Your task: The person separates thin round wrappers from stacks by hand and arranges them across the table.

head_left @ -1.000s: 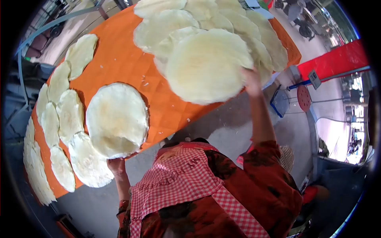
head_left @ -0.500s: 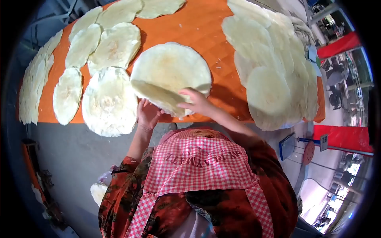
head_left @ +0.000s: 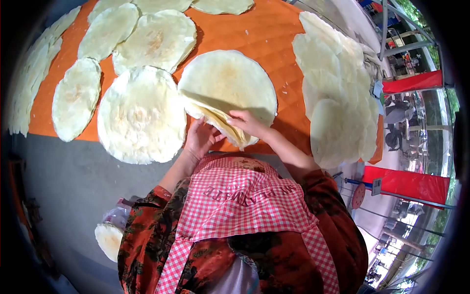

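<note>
A stack of large round flatbreads (head_left: pixel 230 76) lies near the front edge of the orange table (head_left: pixel 274 29). Its near edge is lifted and folded back, showing layers beneath. My left hand (head_left: pixel 199 139) is at that near edge, fingers curled against the lifted layers. From the right, my right hand (head_left: pixel 246 123) has its fingers on the raised flap, thumb side toward the gap; the fingertips are partly hidden. Just left of the stack sits another pale round flatbread pile (head_left: pixel 142 115), which reaches over the table's front edge.
More flatbreads (head_left: pixel 154 41) lie at the back left, with an oval one (head_left: pixel 76 100) in front. Overlapping flatbreads (head_left: pixel 338 93) cover the right end. A bag with a round flatbread (head_left: pixel 110 240) is low on the left. Red panels (head_left: pixel 406 185) stand at the right.
The view has shifted. My right hand has come from the right-hand flatbreads to the middle stack, whose near edge is now folded up. My left hand stays at the front edge.
</note>
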Action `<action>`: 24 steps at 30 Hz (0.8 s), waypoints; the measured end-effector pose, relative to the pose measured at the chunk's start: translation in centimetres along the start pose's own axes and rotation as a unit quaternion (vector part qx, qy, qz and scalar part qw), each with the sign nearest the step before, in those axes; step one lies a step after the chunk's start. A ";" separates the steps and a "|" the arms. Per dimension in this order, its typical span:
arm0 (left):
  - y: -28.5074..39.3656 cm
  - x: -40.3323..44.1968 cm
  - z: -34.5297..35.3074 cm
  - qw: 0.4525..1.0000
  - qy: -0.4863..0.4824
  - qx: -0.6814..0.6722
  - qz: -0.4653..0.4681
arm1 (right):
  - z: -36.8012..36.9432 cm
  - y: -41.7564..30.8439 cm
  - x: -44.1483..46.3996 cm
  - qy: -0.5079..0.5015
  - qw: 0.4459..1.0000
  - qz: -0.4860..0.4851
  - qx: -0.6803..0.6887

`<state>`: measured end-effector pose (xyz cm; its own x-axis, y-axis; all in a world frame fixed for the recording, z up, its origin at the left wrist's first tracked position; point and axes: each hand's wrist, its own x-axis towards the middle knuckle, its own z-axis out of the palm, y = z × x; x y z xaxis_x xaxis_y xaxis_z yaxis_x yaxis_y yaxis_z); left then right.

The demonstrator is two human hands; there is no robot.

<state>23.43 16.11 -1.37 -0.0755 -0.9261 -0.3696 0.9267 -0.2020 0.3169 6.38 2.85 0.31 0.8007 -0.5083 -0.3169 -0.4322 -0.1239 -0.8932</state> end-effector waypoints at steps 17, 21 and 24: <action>-1.4 1.5 -1.3 0.982 0.135 0.116 0.068 | 0.0 1.9 1.5 0.020 0.998 -0.035 0.040; -0.9 1.1 1.3 0.974 0.188 0.113 0.053 | -0.2 2.8 1.6 0.013 0.997 -0.049 0.052; -2.0 2.1 -1.8 0.930 0.261 0.252 0.058 | 3.3 4.2 2.2 0.099 0.995 -0.003 0.019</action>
<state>22.09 15.17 -4.34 0.3244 -0.6970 -0.6395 0.6180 -0.3557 0.7011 7.70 4.01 -5.25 0.7036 -0.6667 -0.2459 -0.4093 -0.0973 -0.9072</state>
